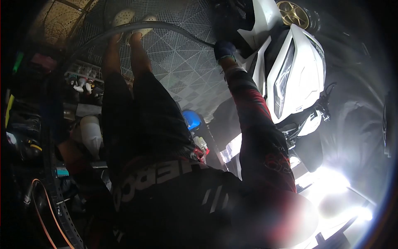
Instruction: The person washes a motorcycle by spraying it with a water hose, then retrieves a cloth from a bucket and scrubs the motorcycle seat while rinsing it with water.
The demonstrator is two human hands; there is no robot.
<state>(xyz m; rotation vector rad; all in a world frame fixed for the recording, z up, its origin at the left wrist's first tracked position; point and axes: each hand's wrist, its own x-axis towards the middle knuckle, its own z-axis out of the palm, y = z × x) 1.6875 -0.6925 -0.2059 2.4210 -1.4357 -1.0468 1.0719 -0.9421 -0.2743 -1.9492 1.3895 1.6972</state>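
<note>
The left hand [54, 118] of the person lies at the left in deep shadow, next to the black band; its fingers cannot be made out, so whether it grasps anything cannot be told. The black band [161, 26] is dark, curved and hose-like (a faint sheen runs along its upper edge), and it looks slimmer toward its right end. It climbs out of the gloom at the left, arches across the top of the view in front of the pale clogs [123, 16], over the patterned grey floor [178, 58], then slopes down to the right hand [224, 50]. That hand, in a dark glove, is closed around the band, near the white motorcycle [296, 79].

Among the containers, again from the left, a wire rack [85, 70] stands beside the person's leg, and white spray heads [81, 86] show in and about it, the bodies beneath them lost in the dark. Lower, between the left sleeve [78, 159] and the dark shorts [141, 112], is a whitish bottle [91, 132] that tapers toward one end; its contents cannot be seen. Past the legs shows a rounded blue object [191, 119], and whether it holds anything is unclear
</note>
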